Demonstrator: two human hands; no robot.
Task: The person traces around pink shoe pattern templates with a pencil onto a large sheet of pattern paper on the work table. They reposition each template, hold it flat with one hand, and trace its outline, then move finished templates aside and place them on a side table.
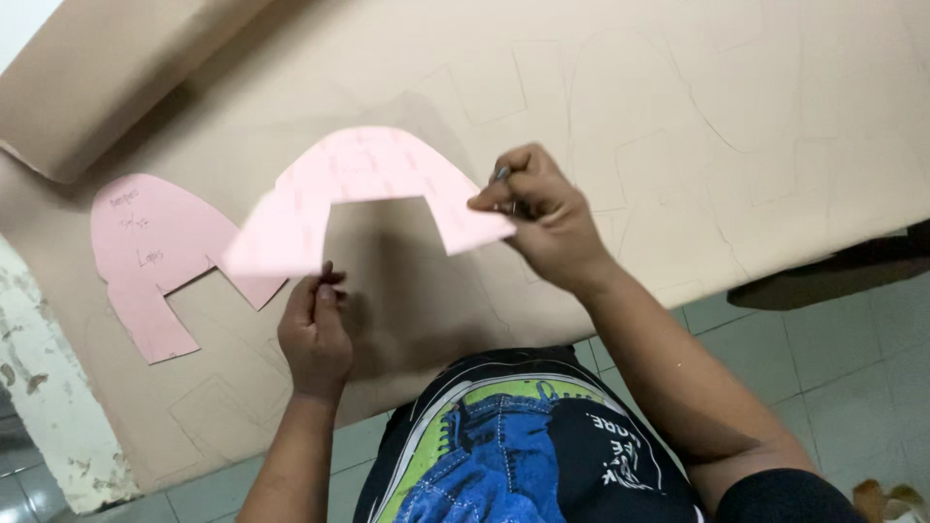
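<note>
I hold a pink arch-shaped paper pattern (363, 179) up above a large tan sheet (678, 126) that is marked with drawn outlines. My left hand (315, 324) pinches the pattern's lower left leg. My right hand (538, 208) pinches its right leg and also grips a pen, whose tip shows between the fingers. A second pink pattern (155, 252) of the same shape lies flat on the sheet to the left, with handwriting on it.
The tan sheet's far left part is rolled up (97, 77). A chipped white wall or post (48, 387) stands at the lower left. Grey-green floor tiles (833, 358) show at the right, beside a dark object (823, 281) under the sheet's edge.
</note>
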